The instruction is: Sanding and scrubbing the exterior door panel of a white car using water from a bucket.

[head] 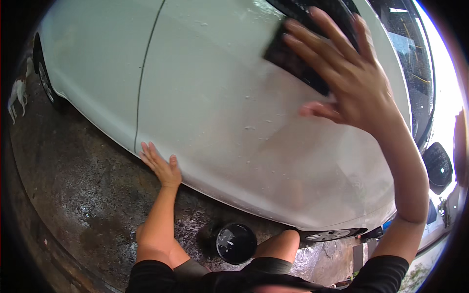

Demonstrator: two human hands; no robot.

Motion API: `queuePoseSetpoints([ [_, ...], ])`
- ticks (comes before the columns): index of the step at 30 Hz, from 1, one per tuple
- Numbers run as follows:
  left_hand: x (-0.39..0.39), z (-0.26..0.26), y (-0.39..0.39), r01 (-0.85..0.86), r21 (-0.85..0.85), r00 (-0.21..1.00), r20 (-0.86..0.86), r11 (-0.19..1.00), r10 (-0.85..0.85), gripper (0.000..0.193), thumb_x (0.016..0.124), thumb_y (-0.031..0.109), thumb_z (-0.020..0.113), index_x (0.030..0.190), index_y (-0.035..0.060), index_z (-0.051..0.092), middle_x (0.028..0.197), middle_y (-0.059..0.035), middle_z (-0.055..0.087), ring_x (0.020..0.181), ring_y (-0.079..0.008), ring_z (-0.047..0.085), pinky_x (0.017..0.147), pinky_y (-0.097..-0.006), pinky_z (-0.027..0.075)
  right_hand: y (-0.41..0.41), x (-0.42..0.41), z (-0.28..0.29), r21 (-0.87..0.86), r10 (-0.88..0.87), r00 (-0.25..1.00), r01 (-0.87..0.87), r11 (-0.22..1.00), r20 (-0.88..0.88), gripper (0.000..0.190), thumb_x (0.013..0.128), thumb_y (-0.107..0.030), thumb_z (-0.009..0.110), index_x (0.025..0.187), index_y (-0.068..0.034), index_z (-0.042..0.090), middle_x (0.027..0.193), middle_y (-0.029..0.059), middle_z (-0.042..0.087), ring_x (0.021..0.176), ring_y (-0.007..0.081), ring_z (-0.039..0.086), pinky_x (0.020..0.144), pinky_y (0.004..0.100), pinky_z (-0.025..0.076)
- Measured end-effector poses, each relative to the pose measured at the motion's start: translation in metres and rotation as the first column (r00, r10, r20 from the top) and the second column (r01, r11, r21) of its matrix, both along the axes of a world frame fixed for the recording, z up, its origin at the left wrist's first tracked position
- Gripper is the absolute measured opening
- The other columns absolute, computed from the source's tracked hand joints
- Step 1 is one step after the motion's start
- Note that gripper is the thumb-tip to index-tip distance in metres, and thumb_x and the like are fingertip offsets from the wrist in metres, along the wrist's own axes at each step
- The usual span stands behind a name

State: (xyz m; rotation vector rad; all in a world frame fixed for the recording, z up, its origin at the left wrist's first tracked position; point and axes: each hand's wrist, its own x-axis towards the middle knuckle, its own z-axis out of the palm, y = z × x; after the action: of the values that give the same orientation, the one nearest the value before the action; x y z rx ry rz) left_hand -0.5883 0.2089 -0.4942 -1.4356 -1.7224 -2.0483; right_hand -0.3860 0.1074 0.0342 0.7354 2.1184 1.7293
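A pale, wet car body (205,99) with small flecks of foam fills most of the view. My right hand (340,69) is raised at the upper right, fingers spread across a black sponge-like block (298,64) against the panel. Both hand and block are blurred, and the palm side is hidden. Low on the car, my left hand (161,166) rests against the bottom edge near a panel seam (141,88). Its fingers are apart and hold nothing. Dark glass (304,7) shows behind my right fingertips.
A black bucket (236,243) with dark liquid stands on the wet concrete floor (88,197) beside my leg. Car wheels (45,82) (331,234) show at both ends. A side mirror (437,167) juts out at right. A white-and-brown dog (19,89) stands at far left.
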Motion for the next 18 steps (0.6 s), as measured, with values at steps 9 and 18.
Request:
queuePoseSetpoints([
  [9, -0.01, 0.001, -0.008, 0.037, -0.012, 0.998, -0.05, 0.999, -0.038, 0.09, 0.109, 0.066, 0.037, 0.168, 0.001, 0.018, 0.175, -0.027, 0.012, 0.159, -0.0509, 0.012, 0.127, -0.067, 0.006, -0.011, 0.024, 0.032, -0.009, 0.001, 0.994, 0.0, 1.0, 0.111, 0.104, 0.086, -0.095, 0.028, 0.167, -0.029, 0.037, 0.173, -0.0046, 0.036, 0.166, 0.0247, 0.014, 0.132, 0.0609, -0.012],
  [18, -0.015, -0.004, -0.006, 0.007, -0.016, 0.995, -0.097, 1.0, -0.008, 0.088, 0.109, 0.065, 0.036, 0.169, 0.0031, 0.017, 0.175, -0.0281, 0.011, 0.159, -0.0547, 0.008, 0.127, -0.0689, 0.006, -0.007, 0.019, 0.042, -0.084, 0.105, 0.98, -0.092, 0.992, 0.171, 0.099, 0.087, -0.093, 0.034, 0.162, -0.029, 0.046, 0.168, -0.0062, 0.045, 0.165, 0.0256, 0.014, 0.132, 0.0648, -0.01],
])
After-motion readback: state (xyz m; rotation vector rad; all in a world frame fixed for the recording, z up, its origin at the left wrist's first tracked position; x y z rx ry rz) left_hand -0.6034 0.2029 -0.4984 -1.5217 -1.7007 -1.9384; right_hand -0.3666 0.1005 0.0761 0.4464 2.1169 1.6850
